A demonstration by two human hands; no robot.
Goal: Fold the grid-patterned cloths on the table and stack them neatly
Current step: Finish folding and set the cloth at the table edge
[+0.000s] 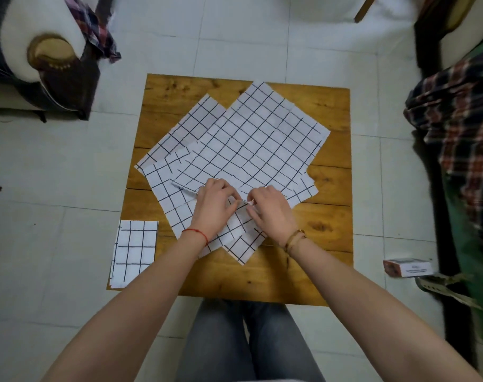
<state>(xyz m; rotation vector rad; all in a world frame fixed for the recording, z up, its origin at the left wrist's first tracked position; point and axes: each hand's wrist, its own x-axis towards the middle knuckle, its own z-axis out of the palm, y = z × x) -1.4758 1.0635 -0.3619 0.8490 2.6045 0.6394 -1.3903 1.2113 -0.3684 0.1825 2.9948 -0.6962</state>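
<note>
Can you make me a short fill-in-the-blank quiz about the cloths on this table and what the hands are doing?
1. The folded cloth lies at the table's near ____ corner.
2. The wooden table stands on a floor of pale ____.
3. Both the left hand and the right hand pinch the near edge of the top unfolded cloth, so the number of free hands is ____.

Missing words: left; tiles; zero

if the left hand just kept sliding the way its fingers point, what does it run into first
Probably the right hand. The left hand grips the cloth edge with its fingers aimed up and right, and the two hands nearly meet there; depth is hard to judge.
</note>
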